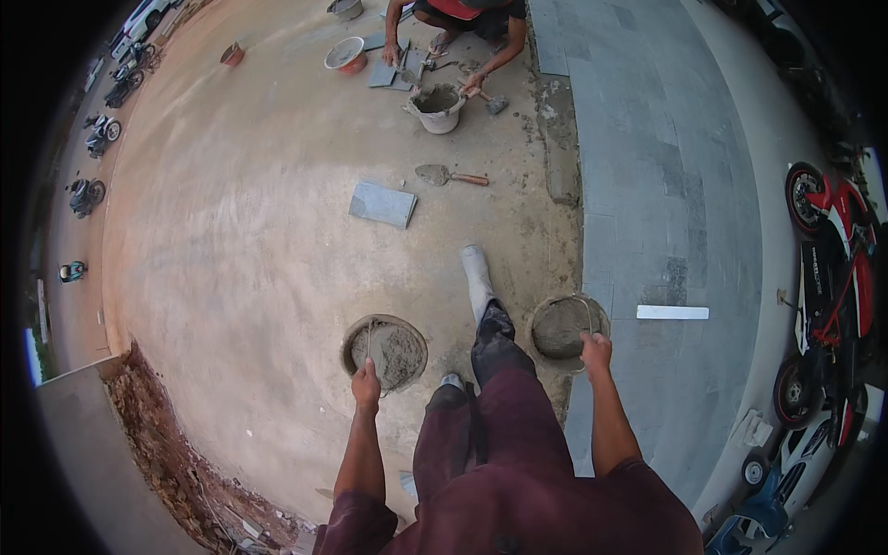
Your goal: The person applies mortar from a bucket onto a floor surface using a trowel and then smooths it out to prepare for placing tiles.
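My left hand is closed round the handle of a bucket of wet mortar, which hangs beside my left leg. On the other side, my right hand grips the handle of a second mortar bucket, close to the edge of the grey paving. Both buckets look well filled with grey mix. Ahead of my light boot lies a trowel with a wooden handle, and near it a small stack of grey stone tiles.
A co-worker crouches ahead by a mortar bucket and loose tiles. A red-and-white bucket stands left of them. Grey paving runs along my right, with a white strip on it. Motorcycles stand farther right.
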The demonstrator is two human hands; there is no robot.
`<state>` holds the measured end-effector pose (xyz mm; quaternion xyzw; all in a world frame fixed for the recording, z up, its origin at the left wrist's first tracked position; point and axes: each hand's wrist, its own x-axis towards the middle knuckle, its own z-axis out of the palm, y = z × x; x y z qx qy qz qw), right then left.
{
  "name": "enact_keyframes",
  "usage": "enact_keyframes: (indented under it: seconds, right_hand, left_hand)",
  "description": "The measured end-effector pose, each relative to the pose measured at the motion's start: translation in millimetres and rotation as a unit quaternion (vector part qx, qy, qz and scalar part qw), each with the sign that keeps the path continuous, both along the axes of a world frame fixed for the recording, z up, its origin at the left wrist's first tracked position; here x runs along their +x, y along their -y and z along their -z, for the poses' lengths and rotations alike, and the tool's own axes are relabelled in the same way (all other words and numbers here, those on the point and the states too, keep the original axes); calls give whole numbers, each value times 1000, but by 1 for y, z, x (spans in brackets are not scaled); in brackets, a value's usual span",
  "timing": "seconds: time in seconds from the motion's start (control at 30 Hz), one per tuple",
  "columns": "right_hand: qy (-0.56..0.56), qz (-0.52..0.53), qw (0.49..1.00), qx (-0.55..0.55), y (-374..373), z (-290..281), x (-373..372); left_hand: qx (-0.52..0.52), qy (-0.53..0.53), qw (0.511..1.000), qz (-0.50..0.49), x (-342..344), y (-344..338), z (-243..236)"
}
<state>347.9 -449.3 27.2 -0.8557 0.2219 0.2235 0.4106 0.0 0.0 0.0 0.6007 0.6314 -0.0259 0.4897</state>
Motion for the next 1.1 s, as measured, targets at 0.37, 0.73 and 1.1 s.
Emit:
enact_keyframes:
  seconds: [0.37, 0.73, 1.1]
  right_hand:
    - [71, -415, 906, -54, -258, 123, 287]
    - [82, -693, 690, -193, -440, 190, 462]
    - [133, -758, 596, -230, -468, 250, 463]
  left_hand:
    - [20, -33, 983, 178, 231, -46, 111]
    - [25, -6, 929, 368, 392, -78, 196]
    - [116, 31, 904, 410, 384, -90, 244]
